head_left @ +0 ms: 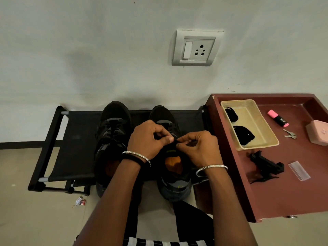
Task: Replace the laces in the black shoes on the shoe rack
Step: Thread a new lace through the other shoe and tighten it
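lace (175,141): mostly hidden in left hand (149,137), right hand (197,148) | pink box (317,134): cut at edge

The room is looking dim and gray. A big soft shadow is lying on the wall (79,55). The black shoes (113,132) are losing their details in the dark. Lines are bending near the edges.

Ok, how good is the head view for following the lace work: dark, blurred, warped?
Head view: dim, flat light, so the black shoes and the lace pinched by the left hand and right hand merge into near-black, eyelets unreadable; head view: hands sharp, no glare, wide-angle skew on the socket plate and red table edges.
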